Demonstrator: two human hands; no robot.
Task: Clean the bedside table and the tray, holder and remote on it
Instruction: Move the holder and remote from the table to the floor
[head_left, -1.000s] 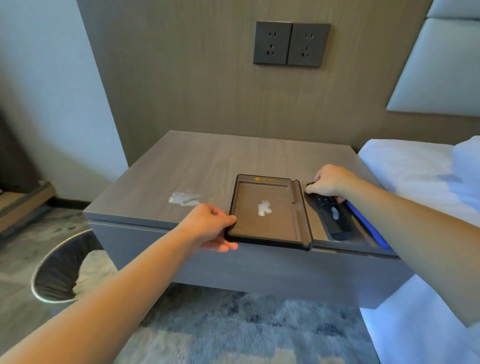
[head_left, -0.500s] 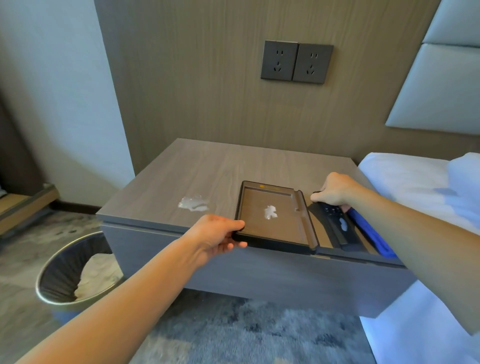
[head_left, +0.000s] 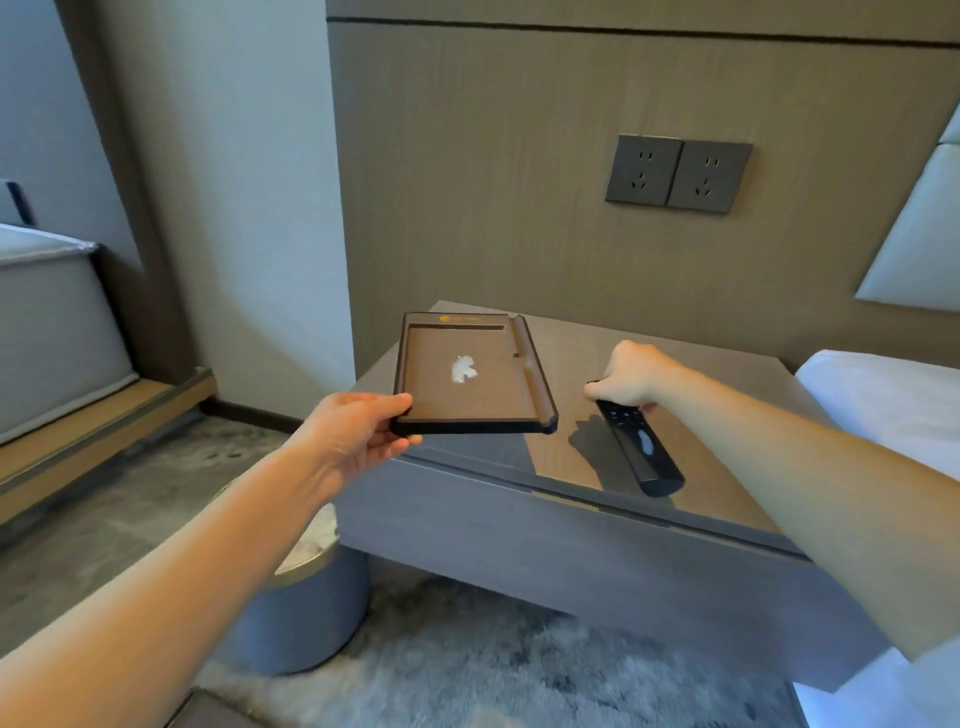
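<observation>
My left hand (head_left: 358, 434) grips the near left corner of the brown tray (head_left: 498, 387), thumb on its rim, and holds it lifted above the left part of the bedside table (head_left: 571, 358). A white smear (head_left: 462, 368) sits in the tray's middle. My right hand (head_left: 636, 376) grips the far end of the black remote (head_left: 639, 449), which lies on the tabletop and carries a white smear too. The tray hides the table's left part. I see no holder apart from the tray.
A round bin (head_left: 306, 587) with white waste stands on the floor below the tray. The white bed (head_left: 883, 395) borders the table on the right. Two wall sockets (head_left: 678, 174) sit above. A grey rug (head_left: 467, 665) covers the floor in front.
My left hand has lifted the tray off the table and carried it left. The right hand stays on the remote's far end. The camera has swung left and lower.
</observation>
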